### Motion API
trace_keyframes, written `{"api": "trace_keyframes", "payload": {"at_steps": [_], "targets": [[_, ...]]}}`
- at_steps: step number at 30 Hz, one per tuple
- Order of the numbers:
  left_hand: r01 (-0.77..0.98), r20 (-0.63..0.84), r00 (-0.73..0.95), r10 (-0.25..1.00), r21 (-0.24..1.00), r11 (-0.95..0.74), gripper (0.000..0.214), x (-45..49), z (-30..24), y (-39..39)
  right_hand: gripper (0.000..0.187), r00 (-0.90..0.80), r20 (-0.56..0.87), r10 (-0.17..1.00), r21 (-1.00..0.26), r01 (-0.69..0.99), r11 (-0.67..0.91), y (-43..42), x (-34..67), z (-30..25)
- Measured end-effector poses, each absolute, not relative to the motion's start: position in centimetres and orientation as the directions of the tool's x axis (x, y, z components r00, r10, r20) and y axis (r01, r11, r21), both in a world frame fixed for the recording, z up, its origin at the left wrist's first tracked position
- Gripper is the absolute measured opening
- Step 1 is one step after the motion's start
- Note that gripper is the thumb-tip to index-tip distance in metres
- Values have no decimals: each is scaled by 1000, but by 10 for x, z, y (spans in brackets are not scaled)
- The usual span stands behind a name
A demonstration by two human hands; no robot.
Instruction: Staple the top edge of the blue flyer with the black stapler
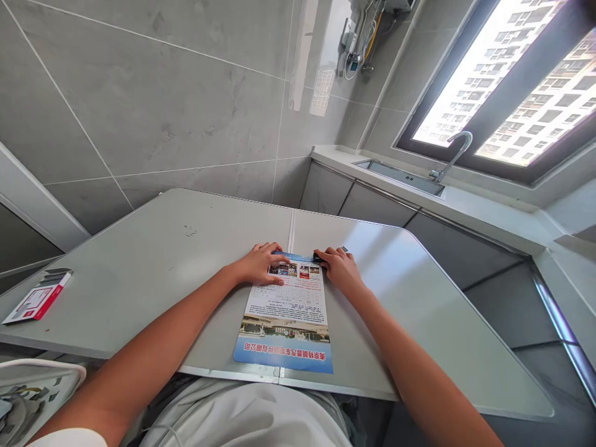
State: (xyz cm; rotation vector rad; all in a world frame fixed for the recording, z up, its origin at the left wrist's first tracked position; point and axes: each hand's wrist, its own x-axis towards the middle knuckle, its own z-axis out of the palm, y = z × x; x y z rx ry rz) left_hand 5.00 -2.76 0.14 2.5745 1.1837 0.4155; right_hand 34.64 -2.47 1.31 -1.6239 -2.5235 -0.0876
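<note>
A printed flyer (287, 316) with a blue band and photos lies flat on the grey folding table (153, 267), its text upside down to me. My left hand (259, 263) rests on the flyer's far left corner, fingers stretched flat and pressing it down. My right hand (339, 267) sits at the far right corner, fingers curled round a small dark object (318, 256) that touches the flyer's top edge. I cannot make out what the object is.
A red and white box (38, 299) lies near the table's left edge. Behind the table stand grey tiled walls. A counter with a steel sink (398, 174) and curved tap (454, 154) runs under the window at the right.
</note>
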Motion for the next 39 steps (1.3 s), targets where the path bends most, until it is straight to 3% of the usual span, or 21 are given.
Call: {"api": "trace_keyframes", "payload": {"at_steps": [5, 11, 16, 24, 29, 33, 36, 39], "targets": [[693, 123, 629, 768, 360, -625, 59, 50, 7, -30, 38, -406, 156, 901, 2, 912, 410, -27, 343, 14], [688, 135, 629, 765, 361, -630, 60, 49, 8, -31, 53, -412, 219, 885, -257, 851, 459, -16, 374, 13], [694, 121, 629, 768, 358, -625, 60, 48, 8, -30, 37, -267, 163, 950, -375, 874, 310, -11, 395, 14], [705, 100, 621, 777, 362, -610, 60, 49, 9, -30, 18, -84, 93, 992, -318, 942, 109, -13, 406, 17], [701, 120, 619, 777, 361, -614, 61, 48, 6, -28, 11, 50, 244, 969, -240, 971, 10, -20, 399, 27], [725, 215, 543, 812, 367, -583, 50, 48, 4, -23, 8, 2, 314, 950, -376, 918, 122, -31, 380, 37], [783, 314, 366, 876, 405, -472, 34, 46, 2, -17, 13, -189, 262, 946, -502, 811, 301, -45, 353, 35], [814, 354, 224, 908, 445, -374, 27, 41, -1, -13, 19, -392, 215, 895, -513, 734, 445, -64, 324, 29]]}}
